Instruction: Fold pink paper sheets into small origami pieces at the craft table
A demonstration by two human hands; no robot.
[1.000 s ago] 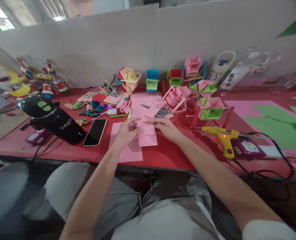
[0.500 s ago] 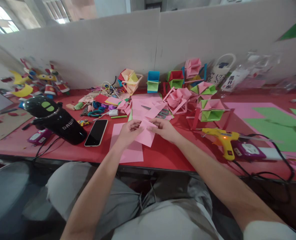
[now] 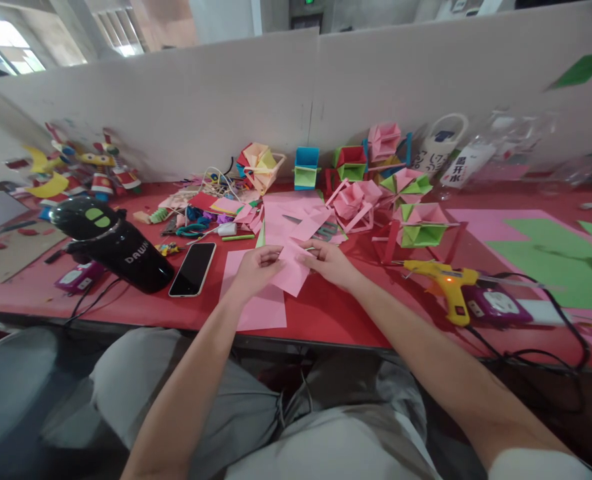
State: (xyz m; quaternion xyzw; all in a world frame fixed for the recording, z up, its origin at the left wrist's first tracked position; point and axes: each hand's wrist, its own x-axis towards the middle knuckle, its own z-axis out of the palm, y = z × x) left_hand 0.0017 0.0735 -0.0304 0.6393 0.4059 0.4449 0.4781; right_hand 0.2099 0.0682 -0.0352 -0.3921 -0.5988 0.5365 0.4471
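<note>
Between my hands, above the red table, is a small pink paper (image 3: 293,272), tilted with one corner pointing down. My left hand (image 3: 259,268) is closed on its left edge. On the opposite edge, the thumb and fingers of my right hand (image 3: 332,264) pinch the same paper. A larger pink sheet (image 3: 262,310) lies flat below my left hand. Behind the hands, more pink paper (image 3: 281,208) lies with scissors (image 3: 326,231) partly covered by a strip.
A phone (image 3: 193,269) and a black bottle (image 3: 126,250) stand or lie at the left. A yellow glue gun (image 3: 449,283) lies at the right. Folded paper models (image 3: 423,225) line the back, near a clear bottle (image 3: 469,163). Green paper (image 3: 561,257) lies far right.
The view has tipped up slightly, so the table appears a little lower. My hands still hold the small pink paper; my right thumb and fingers have shifted slightly on it.
</note>
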